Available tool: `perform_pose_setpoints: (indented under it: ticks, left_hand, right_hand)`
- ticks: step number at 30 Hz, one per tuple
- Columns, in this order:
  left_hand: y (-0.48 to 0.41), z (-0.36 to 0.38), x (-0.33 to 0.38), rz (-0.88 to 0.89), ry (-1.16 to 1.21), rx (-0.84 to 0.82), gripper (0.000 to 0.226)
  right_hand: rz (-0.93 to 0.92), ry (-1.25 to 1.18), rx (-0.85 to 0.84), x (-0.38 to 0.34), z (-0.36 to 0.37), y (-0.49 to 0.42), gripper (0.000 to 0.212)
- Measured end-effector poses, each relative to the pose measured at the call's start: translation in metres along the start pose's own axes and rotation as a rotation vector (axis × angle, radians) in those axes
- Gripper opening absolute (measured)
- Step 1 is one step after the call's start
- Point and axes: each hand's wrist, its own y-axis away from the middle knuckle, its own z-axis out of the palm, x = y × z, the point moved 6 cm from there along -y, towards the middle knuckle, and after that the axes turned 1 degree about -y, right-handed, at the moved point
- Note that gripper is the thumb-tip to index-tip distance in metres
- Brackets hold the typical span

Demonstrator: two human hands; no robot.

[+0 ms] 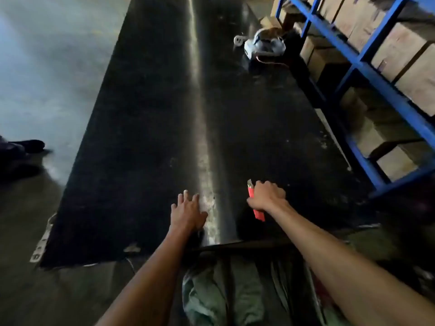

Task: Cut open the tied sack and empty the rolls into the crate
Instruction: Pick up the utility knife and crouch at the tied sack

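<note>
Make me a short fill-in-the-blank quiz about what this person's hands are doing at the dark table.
1. The right hand is closed around a ____ utility knife.
2. The left hand lies ____ on the dark table, holding nothing.
3. The shelving rack at the right is painted ____.

Missing words: red; flat; blue

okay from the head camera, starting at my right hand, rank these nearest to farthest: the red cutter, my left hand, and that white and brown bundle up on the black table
1. Red cutter: gripped in the right hand itself, blade end pointing away.
2. Left hand: flat on the black table, just to the left across the shiny streak.
3. White and brown bundle: far end of the table, beside the blue rack.
</note>
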Motion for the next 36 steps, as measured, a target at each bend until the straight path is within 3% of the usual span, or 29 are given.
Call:
perform_pose_setpoints:
  ticks: [3,7,14,27,36]
  left_hand:
    - [-0.017,0.051,-0.015,-0.007,-0.014,0.004,0.07]
    - [-0.03,0.104,-0.025,0.033,-0.001,0.163,0.069]
    - [-0.04,0.133,-0.03,0.074,-0.088,0.396,0.064]
    - [-0.047,0.14,-0.032,0.053,-0.157,0.397,0.066]
    - [-0.046,0.142,-0.034,0.049,-0.16,0.472,0.064]
  right_hand:
    - [0.048,0.02,0.044,0.003,0.029,-0.024,0.054]
    - [0.113,0.008,0.132,0.007,0.056,-0.051,0.059]
    - [0.199,-0.082,0.297,0.017,0.073,-0.081,0.049]
    - [0.215,-0.33,0.421,0.031,0.087,-0.084,0.031]
    - [0.107,-0.432,0.503,0.023,0.082,-0.021,0.033]
